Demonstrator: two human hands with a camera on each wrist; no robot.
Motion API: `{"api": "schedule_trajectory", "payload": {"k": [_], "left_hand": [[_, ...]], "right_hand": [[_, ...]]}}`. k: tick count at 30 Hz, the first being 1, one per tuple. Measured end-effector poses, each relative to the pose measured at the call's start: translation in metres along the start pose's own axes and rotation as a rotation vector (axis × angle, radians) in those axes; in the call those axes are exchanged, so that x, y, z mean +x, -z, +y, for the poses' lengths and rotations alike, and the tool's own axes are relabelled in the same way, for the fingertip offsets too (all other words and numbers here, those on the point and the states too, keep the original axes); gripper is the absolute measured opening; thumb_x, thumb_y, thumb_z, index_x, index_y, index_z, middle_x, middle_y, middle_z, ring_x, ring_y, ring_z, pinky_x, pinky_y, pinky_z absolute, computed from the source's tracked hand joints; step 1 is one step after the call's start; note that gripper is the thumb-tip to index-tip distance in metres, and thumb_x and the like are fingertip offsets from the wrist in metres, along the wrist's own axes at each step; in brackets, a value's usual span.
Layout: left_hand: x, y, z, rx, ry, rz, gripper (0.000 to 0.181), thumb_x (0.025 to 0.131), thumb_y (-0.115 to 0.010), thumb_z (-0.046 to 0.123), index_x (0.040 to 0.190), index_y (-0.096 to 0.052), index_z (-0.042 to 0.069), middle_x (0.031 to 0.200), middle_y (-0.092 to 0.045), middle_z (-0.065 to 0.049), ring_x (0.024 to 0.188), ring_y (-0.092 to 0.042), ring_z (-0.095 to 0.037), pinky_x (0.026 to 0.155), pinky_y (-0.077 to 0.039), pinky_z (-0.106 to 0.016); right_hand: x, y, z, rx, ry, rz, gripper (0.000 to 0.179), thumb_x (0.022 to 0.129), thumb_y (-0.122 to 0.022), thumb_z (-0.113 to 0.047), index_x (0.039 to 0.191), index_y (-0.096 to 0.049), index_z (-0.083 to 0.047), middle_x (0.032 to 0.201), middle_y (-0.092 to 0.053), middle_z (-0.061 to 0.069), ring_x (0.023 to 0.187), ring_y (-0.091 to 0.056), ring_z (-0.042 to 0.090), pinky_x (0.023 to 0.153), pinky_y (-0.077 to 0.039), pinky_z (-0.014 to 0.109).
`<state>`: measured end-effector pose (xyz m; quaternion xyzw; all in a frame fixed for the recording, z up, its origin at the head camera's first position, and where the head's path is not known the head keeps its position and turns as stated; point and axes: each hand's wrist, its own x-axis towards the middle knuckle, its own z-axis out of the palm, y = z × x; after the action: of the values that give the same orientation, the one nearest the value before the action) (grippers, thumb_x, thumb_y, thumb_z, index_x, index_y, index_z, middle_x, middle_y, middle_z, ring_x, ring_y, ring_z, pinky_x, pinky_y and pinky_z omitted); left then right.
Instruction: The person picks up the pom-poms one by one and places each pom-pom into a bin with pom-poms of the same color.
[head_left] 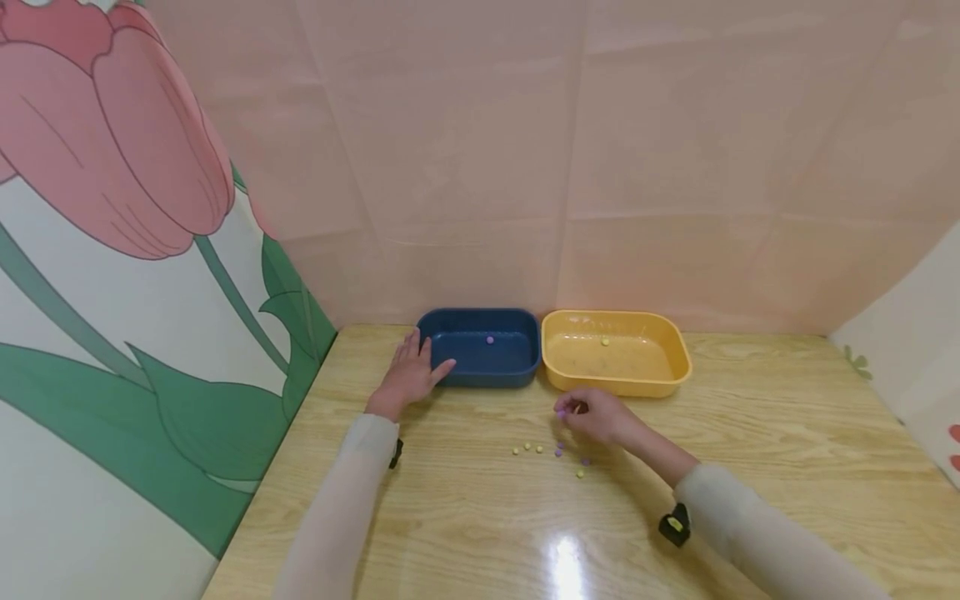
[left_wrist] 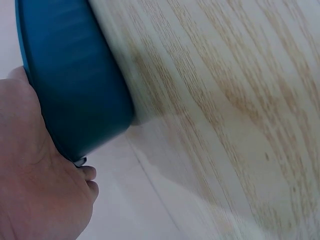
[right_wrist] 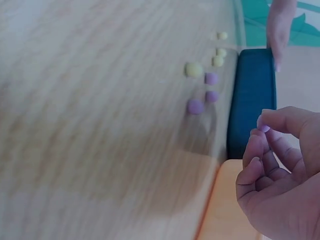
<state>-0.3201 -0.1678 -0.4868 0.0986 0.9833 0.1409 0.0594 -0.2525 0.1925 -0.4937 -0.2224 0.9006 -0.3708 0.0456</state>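
Pale wood-grained tabletop (head_left: 450,517) lies under everything, with a bright glare spot (head_left: 566,567) well in front of the blue tray (head_left: 487,381). Behind that tray hangs a creased pink backdrop (head_left: 465,150); to its left stands a wall with a tulip mural (head_left: 127,142), and far to its right a pale wall (head_left: 900,350).

The tabletop's back edge runs close behind the blue tray, and its left edge slants along the mural, leaving a modest strip of wood between. The yellow tray (head_left: 615,387) sits just right of the blue tray; whether the rims touch, I cannot tell. Beyond it, wood runs on broadly to the pale wall, and there is more wood in front of the blue tray.

The left hand (head_left: 408,377) rests at the blue tray's left end, fingers spread wide and touching the rim. The right hand (head_left: 596,414), in front and to the right of the blue tray, pinches a purple bead (head_left: 561,413) narrowly between thumb and finger. Also in front of the blue tray lie four yellow beads (head_left: 527,446) and three purple beads (head_left: 558,453). One purple bead lies inside the blue tray, one yellow bead in its neighbour.
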Motion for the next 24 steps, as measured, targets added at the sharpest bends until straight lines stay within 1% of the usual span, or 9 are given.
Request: {"api": "schedule_trajectory", "payload": {"k": [7, 13, 20, 24], "left_hand": [[-0.001, 0.0, 0.0, 0.001, 0.001, -0.007, 0.093, 0.102, -0.024, 0.07, 0.161, -0.013, 0.0, 0.168, 0.009, -0.021, 0.156, 0.004, -0.036, 0.126, -0.001, -0.049], [-0.001, 0.0, 0.0, 0.0, -0.001, -0.005, 0.093, 0.102, -0.023, 0.07, 0.161, -0.013, -0.001, 0.168, 0.009, -0.021, 0.156, 0.004, -0.037, 0.125, -0.001, -0.049], [-0.003, 0.001, 0.001, -0.005, 0.006, -0.007, 0.093, 0.102, -0.024, 0.07, 0.161, -0.013, 0.0, 0.169, 0.007, -0.021, 0.156, 0.007, -0.035, 0.126, 0.0, -0.047], [-0.004, 0.002, 0.002, -0.002, 0.0, -0.004, 0.092, 0.102, -0.024, 0.069, 0.161, -0.014, -0.001, 0.168, 0.007, -0.021, 0.156, 0.006, -0.035, 0.126, 0.0, -0.048]], "right_hand": [[0.007, 0.004, -0.008, 0.009, -0.021, 0.005, 0.012, 0.092, -0.07, -0.012, 0.1, -0.075, -0.004, 0.088, -0.068, -0.002, 0.078, -0.057, 0.012, 0.068, -0.048, 0.024], [0.014, 0.009, -0.016, 0.033, -0.046, 0.007, 0.011, 0.092, -0.071, -0.012, 0.1, -0.074, -0.004, 0.087, -0.068, 0.0, 0.077, -0.057, 0.013, 0.067, -0.048, 0.025], [0.022, 0.014, -0.025, 0.052, -0.09, 0.012, 0.007, 0.093, -0.072, -0.015, 0.098, -0.074, -0.01, 0.089, -0.066, 0.0, 0.079, -0.056, 0.015, 0.067, -0.046, 0.026], [0.027, 0.017, -0.028, 0.044, -0.08, 0.02, 0.009, 0.093, -0.073, -0.015, 0.099, -0.074, -0.009, 0.09, -0.067, 0.001, 0.08, -0.056, 0.016, 0.068, -0.046, 0.027]]}}
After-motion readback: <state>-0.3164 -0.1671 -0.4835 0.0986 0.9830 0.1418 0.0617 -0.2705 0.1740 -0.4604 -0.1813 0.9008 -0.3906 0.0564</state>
